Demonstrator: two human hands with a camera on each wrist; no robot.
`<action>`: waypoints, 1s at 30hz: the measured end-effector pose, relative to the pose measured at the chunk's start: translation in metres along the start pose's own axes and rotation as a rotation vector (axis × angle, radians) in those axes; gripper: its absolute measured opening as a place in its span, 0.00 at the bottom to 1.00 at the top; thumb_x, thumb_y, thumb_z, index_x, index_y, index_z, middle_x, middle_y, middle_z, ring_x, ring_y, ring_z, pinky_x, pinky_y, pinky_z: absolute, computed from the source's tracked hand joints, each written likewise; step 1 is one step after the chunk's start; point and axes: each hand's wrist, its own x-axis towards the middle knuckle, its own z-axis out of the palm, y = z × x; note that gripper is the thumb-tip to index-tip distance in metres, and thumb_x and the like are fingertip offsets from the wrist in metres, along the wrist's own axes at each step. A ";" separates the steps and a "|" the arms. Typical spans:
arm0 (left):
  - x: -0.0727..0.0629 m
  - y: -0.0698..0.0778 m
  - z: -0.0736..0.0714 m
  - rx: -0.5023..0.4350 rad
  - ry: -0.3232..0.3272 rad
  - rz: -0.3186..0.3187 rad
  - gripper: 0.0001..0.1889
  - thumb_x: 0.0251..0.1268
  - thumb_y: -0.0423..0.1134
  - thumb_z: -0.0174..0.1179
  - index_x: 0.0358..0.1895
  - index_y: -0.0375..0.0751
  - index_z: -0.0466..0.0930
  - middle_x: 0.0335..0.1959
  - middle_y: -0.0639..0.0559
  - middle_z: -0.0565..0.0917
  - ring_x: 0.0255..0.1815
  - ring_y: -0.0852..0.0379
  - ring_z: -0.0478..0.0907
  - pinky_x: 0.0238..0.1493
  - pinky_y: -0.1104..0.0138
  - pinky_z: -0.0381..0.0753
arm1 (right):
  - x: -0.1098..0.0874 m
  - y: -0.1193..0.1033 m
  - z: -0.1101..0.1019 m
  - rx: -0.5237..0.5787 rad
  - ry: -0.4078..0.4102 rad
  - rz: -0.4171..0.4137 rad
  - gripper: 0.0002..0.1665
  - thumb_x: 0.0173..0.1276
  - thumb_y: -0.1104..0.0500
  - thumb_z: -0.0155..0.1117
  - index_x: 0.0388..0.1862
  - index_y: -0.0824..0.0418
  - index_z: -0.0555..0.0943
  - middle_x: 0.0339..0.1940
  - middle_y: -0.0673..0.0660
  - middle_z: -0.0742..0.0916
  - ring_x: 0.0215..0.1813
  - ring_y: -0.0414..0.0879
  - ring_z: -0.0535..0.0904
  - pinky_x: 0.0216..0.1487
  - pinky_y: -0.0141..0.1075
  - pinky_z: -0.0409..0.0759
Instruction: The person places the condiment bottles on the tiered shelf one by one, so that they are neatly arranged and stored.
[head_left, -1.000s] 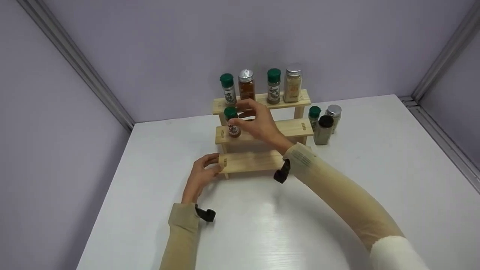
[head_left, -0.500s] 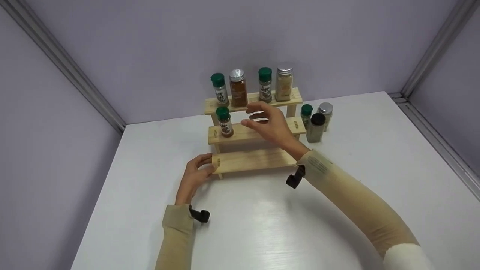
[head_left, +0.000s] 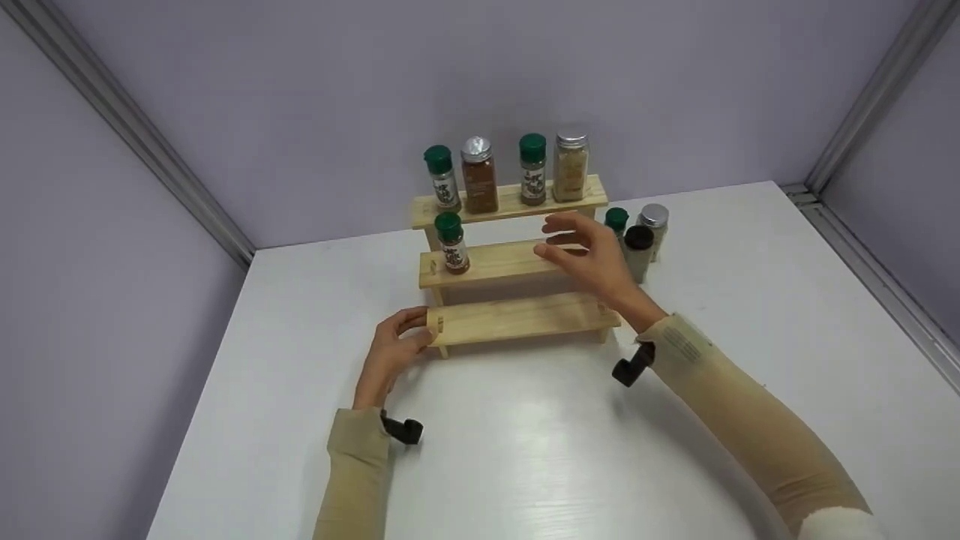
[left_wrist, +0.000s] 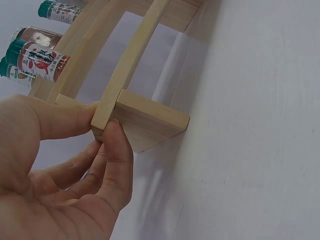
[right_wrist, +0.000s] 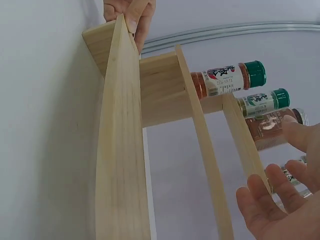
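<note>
A three-tier wooden rack (head_left: 517,319) stands on the white table. My left hand (head_left: 394,349) pinches the left end of its lowest shelf between thumb and fingers, as the left wrist view shows up close. Over the right part of the middle shelf hovers my right hand (head_left: 589,255), fingers apart and nothing between them. A green-capped spice jar (head_left: 454,244) stands upright at the left end of the middle shelf. Along the top shelf are two more green-capped jars, a silver-capped jar of reddish-brown spice (head_left: 480,180) and a silver-capped jar of pale spice (head_left: 571,169).
Right of the rack, partly behind my right hand, stand a black-capped jar (head_left: 639,251), a silver-capped jar (head_left: 655,221) and a green-capped jar (head_left: 616,220). A pale wall rises behind the table, with metal framing at both corners.
My right hand has let go of the green-capped jar on the middle shelf and moved right, toward the jars beside the rack. The left hand keeps its hold on the lowest shelf.
</note>
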 end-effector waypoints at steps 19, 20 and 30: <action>-0.001 0.001 -0.001 -0.014 0.000 0.005 0.25 0.76 0.29 0.62 0.74 0.38 0.76 0.69 0.36 0.79 0.59 0.48 0.81 0.56 0.59 0.86 | -0.020 0.014 -0.061 -0.122 0.046 -0.018 0.23 0.74 0.60 0.74 0.65 0.64 0.84 0.61 0.64 0.88 0.57 0.44 0.87 0.55 0.26 0.83; -0.001 0.001 -0.001 -0.018 0.001 0.006 0.25 0.76 0.29 0.62 0.74 0.38 0.76 0.69 0.36 0.79 0.59 0.48 0.81 0.56 0.60 0.85 | -0.021 0.014 -0.064 -0.121 0.059 -0.028 0.23 0.73 0.61 0.74 0.64 0.66 0.84 0.60 0.63 0.88 0.55 0.42 0.87 0.55 0.26 0.83; 0.000 -0.001 0.000 -0.018 0.002 0.000 0.24 0.75 0.28 0.61 0.73 0.38 0.77 0.68 0.38 0.79 0.58 0.49 0.80 0.55 0.60 0.85 | -0.022 0.028 -0.098 -0.279 0.146 -0.060 0.23 0.71 0.61 0.77 0.63 0.63 0.86 0.59 0.62 0.88 0.58 0.55 0.85 0.56 0.25 0.82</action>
